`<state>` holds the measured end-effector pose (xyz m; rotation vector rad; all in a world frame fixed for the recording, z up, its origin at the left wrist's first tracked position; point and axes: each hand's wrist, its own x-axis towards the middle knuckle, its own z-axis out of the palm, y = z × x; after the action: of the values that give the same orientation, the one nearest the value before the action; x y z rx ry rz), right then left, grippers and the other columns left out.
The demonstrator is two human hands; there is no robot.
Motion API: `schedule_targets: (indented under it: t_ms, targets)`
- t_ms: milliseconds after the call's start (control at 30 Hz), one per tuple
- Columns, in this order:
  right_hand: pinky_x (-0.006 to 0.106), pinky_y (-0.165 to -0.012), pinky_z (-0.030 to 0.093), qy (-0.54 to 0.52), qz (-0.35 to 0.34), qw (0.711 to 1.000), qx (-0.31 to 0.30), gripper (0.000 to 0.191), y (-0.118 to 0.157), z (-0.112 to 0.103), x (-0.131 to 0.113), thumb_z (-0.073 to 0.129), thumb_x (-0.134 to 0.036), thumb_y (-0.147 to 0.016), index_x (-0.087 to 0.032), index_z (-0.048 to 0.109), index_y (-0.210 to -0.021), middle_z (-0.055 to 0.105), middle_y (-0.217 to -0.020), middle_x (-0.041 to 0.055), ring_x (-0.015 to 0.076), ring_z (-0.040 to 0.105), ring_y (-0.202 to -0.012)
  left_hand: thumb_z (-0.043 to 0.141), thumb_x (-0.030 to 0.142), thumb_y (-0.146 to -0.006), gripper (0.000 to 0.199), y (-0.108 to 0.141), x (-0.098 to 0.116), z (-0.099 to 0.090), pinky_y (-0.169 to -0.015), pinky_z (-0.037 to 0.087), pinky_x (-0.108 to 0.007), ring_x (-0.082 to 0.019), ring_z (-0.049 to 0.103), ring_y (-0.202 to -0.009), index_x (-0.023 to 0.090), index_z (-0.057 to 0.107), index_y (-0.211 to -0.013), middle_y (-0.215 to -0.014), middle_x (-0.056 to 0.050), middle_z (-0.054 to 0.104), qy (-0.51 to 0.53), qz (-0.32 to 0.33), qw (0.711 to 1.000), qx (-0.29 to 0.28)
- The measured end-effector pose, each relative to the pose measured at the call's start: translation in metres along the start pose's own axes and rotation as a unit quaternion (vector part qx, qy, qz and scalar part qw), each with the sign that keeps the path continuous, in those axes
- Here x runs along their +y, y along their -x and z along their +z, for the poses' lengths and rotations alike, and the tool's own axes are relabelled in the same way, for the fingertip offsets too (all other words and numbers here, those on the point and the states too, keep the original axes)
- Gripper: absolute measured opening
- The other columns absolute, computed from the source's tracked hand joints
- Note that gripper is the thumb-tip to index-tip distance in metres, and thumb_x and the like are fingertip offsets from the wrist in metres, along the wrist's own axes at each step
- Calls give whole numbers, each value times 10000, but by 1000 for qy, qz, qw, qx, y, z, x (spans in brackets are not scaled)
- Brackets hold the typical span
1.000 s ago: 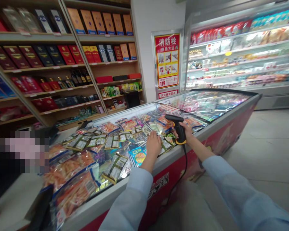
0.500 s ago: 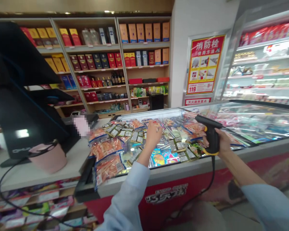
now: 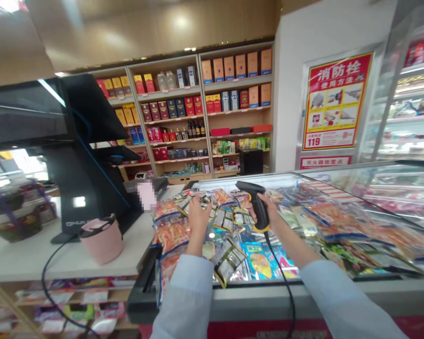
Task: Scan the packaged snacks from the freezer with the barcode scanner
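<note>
In my right hand (image 3: 273,214) is a black and yellow barcode scanner (image 3: 259,209), gripped by its handle, its head tilted to the left. The cord runs down over the freezer's front edge. My left hand (image 3: 198,215) is closed at the fingertips on a small gold-edged snack packet (image 3: 205,201), which the fingers partly cover. Around both hands, snack packets lie on the glass top. Gold-edged packets with white labels (image 3: 224,219) lie between the hands, and clear packets of orange-coloured food (image 3: 172,234) are piled at the left.
The chest freezer (image 3: 247,296) extends to the right, with more packets (image 3: 335,219) on its glass. On the left counter (image 3: 17,263) stand a black checkout screen (image 3: 92,108) and a pink container (image 3: 102,240). Shelves of boxes (image 3: 183,108) line the back wall.
My view has turned left and tilted up. The scanner has moved left, closer to my left hand. My left hand now reaches among the packets nearer the freezer's left end.
</note>
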<state>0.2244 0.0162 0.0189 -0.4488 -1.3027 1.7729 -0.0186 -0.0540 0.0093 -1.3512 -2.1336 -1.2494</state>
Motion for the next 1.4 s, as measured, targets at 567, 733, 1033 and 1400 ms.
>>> schedule_targets:
  t_ms: [567, 733, 1033, 1400]
  targets:
    - [230, -304, 367, -74, 22, 995, -70, 429, -8, -1, 44, 554, -573, -768, -164, 638, -869, 573, -452, 1, 131, 469, -306, 647, 589, -751, 671, 14, -5, 7, -965, 353, -411, -356, 516, -1179, 94, 501, -1179, -1198, -242, 610, -198, -57, 971, -123]
    - [223, -302, 354, -48, 9, 997, -58, 436, -6, -1, 43, 539, -590, -767, -166, 630, -817, 576, -433, 13, 130, 467, -300, 731, 534, -681, 772, 16, -3, 4, -966, 348, -446, -375, 529, -1139, 142, 450, -1283, -1219, -204, 614, -199, -48, 970, -132]
    - [218, -318, 395, 22, 34, 998, -50, 394, 5, 9, 33, 595, -523, -768, -140, 665, -829, 572, -417, 9, 131, 497, -314, 770, 192, -657, 848, 17, -1, 4, -961, 422, -416, -324, 586, -1123, 166, 366, -1403, -1318, -193, 478, -122, 38, 980, -153]
    - [233, -296, 381, 66, 20, 995, -71, 304, 13, 19, 33, 687, -450, -721, -163, 610, -784, 610, -496, 8, 139, 521, -322, 630, 29, -708, 834, 7, -5, 13, -877, 516, -326, -179, 642, -918, 240, 359, -1468, -1145, -88, 600, 179, -7, 980, -88]
